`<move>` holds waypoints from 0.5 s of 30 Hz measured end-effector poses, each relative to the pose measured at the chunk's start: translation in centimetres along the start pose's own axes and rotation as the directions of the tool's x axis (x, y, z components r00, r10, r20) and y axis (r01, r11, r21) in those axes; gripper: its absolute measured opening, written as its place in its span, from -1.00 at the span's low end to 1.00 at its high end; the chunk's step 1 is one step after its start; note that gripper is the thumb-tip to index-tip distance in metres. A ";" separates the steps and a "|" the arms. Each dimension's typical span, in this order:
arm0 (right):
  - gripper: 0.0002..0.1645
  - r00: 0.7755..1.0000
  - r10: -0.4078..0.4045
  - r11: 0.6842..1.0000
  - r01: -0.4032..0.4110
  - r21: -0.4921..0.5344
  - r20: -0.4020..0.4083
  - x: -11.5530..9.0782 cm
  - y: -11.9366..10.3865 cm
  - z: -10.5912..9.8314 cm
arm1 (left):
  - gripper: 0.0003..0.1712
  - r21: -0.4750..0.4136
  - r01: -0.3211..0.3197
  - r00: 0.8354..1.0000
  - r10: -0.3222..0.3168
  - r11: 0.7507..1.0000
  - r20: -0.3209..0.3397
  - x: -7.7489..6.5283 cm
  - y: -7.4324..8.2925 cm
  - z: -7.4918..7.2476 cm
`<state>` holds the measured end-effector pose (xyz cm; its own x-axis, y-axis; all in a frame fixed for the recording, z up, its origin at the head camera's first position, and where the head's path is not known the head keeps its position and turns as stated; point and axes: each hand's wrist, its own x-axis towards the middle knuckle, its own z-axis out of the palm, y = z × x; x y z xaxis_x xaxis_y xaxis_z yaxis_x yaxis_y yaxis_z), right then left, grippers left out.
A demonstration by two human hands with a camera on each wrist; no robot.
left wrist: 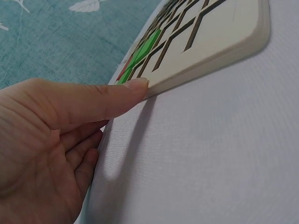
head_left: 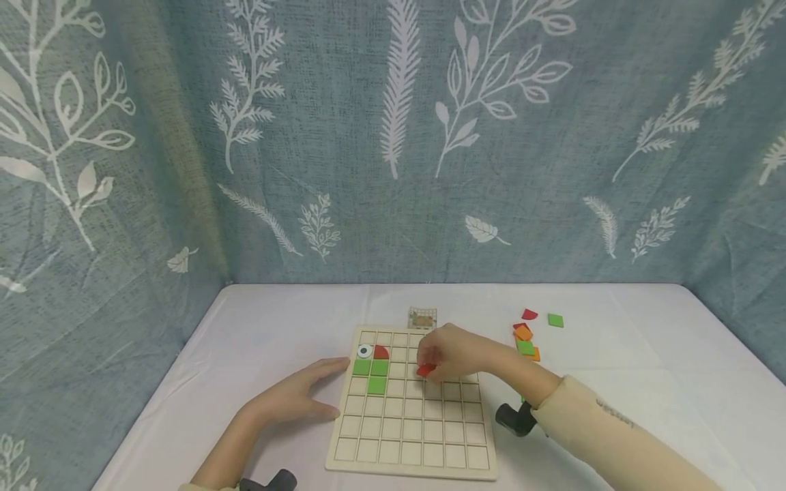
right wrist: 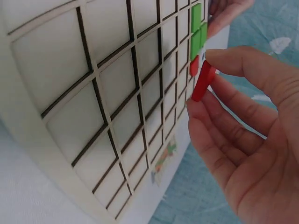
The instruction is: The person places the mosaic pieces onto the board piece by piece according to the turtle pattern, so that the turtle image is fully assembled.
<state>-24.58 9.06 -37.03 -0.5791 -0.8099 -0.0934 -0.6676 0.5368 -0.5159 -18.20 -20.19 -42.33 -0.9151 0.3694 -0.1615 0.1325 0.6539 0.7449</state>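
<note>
A pale wooden grid board (head_left: pixel 413 431) lies flat on the white table. In its upper left squares sit a white eye disc (head_left: pixel 364 351), a red quarter-round tile (head_left: pixel 381 352) and several green tiles (head_left: pixel 376 386). My right hand (head_left: pixel 456 352) is over the upper right part of the board. Its thumb and fingers pinch a small red tile (right wrist: pixel 203 81), held on edge in the right wrist view. At the board's left side my left hand (head_left: pixel 295 394) rests with relaxed fingers, the thumb tip right at the board's edge in the left wrist view.
Loose red, orange and green tiles (head_left: pixel 555 320) lie on the table right of the board, some overlapping. Behind the board's far edge is a small picture card (head_left: pixel 422 318). A blue-grey leaf-patterned curtain (head_left: pixel 368 204) hangs at the table's back edge.
</note>
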 end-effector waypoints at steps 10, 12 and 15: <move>-0.88 1.000 0.010 1.000 -0.010 -0.002 -0.010 2.0 -0.1 0.9 | -0.03 0.005 0.019 1.000 -0.019 1.000 -0.006 0.2 0.2 0.0; -0.87 1.000 0.020 1.000 -0.020 -0.005 -0.010 2.3 -0.2 1.0 | -0.03 0.021 0.015 1.000 -0.015 1.000 -0.004 0.2 0.2 -0.1; -0.87 0.999 0.047 0.999 -0.047 -0.015 -0.009 2.4 -0.4 1.2 | -0.04 0.049 0.001 1.000 -0.001 0.999 -0.002 0.3 0.3 -0.1</move>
<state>-25.19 6.61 -38.08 -0.6141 -0.7816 -0.1095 -0.6465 0.5778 -0.4982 -18.46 -19.96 -42.05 -0.9159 0.3677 -0.1608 0.1504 0.6860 0.7119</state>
